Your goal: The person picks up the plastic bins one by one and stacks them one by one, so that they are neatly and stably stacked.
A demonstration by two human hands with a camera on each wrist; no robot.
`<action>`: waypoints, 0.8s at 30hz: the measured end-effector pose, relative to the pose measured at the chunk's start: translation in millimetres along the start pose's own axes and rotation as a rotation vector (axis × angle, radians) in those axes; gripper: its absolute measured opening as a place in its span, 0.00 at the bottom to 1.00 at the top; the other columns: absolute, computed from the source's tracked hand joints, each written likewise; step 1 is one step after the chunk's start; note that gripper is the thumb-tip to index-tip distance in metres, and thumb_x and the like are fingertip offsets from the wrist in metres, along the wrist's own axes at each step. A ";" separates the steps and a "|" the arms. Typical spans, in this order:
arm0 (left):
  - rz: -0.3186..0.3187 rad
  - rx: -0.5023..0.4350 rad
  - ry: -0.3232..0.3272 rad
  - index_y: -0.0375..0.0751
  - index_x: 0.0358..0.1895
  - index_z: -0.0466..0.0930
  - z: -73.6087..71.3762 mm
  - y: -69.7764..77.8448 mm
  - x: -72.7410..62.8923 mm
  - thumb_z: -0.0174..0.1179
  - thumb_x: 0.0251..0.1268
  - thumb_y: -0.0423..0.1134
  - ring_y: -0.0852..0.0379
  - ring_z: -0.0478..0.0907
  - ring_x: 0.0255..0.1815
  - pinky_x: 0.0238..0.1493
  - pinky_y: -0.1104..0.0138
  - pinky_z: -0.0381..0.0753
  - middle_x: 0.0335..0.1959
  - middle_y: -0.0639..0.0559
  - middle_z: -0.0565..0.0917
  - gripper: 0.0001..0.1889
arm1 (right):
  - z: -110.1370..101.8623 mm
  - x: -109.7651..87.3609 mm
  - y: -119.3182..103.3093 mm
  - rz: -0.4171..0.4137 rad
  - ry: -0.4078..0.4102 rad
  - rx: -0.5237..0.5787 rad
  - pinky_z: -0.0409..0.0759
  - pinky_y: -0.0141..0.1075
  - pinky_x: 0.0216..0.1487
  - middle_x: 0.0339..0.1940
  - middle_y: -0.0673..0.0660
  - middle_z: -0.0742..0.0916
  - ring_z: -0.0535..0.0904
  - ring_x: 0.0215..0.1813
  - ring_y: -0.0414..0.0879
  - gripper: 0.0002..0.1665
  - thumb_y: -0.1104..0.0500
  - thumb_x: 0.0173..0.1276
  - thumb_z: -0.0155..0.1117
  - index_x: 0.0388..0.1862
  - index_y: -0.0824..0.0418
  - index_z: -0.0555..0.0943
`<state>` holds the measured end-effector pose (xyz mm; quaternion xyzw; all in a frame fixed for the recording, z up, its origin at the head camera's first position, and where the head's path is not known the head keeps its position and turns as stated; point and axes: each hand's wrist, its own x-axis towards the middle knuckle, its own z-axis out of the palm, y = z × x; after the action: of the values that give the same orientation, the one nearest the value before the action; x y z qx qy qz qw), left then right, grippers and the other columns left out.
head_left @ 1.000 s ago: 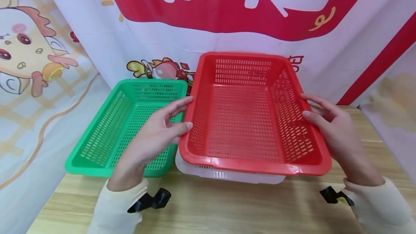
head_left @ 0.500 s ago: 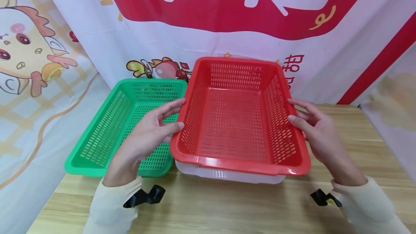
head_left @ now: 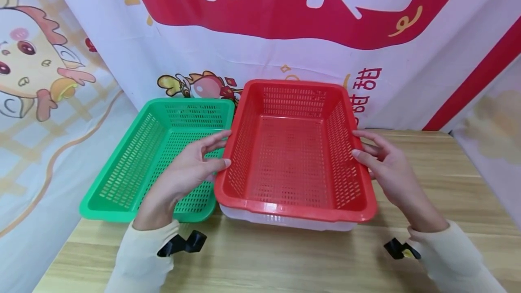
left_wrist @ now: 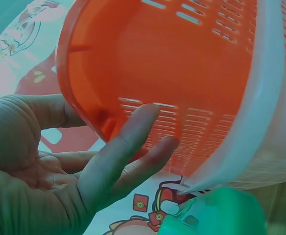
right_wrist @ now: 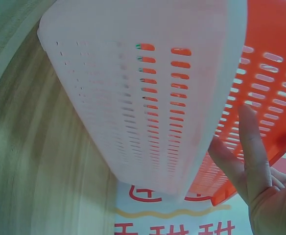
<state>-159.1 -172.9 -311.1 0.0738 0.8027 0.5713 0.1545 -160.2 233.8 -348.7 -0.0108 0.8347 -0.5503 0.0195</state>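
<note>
Both hands hold a red slotted plastic basket [head_left: 291, 157] by its two long sides. My left hand [head_left: 189, 164] grips the left rim, thumb on top and other fingers under the edge. On the opposite rim my right hand [head_left: 384, 162] does the same; its fingers touch the slotted outer wall in the right wrist view. The lower part of the red basket sits inside a white basket [right_wrist: 148, 98], its rim still above the white one. In the head view only the front of the white basket shows below the red rim.
A green basket [head_left: 122, 162] stands on the wooden table [head_left: 285, 261] just left of the white one, partly behind my left hand. A printed cloth [head_left: 260, 53] hangs close behind the baskets. More printed cloth [head_left: 61, 157] covers the left side.
The red basket has moved left and down, deeper into the white basket, and more of the backdrop shows above it. Both hands moved with it, keeping their grip. The green basket stayed put.
</note>
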 end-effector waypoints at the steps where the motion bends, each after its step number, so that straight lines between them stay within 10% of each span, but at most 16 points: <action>1: -0.006 0.005 0.000 0.54 0.84 0.57 -0.2 -0.7 0.2 0.67 0.70 0.35 0.46 0.90 0.46 0.46 0.53 0.92 0.77 0.42 0.69 0.43 | 0.7 0.6 0.0 0.006 -0.001 -0.006 0.91 0.40 0.44 0.76 0.63 0.77 0.88 0.48 0.30 0.40 0.44 0.78 0.63 0.84 0.47 0.63; 24: -0.074 0.024 -0.002 0.54 0.85 0.55 0.5 -14.3 8.6 0.64 0.73 0.34 0.45 0.91 0.48 0.47 0.54 0.92 0.77 0.39 0.68 0.42 | 9.8 9.9 1.2 0.042 -0.037 -0.040 0.91 0.41 0.46 0.72 0.65 0.81 0.90 0.51 0.40 0.39 0.48 0.77 0.65 0.82 0.51 0.66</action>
<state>-166.2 -174.7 -326.2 0.0464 0.8114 0.5556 0.1752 -169.6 224.9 -354.0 -0.0039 0.8451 -0.5326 0.0463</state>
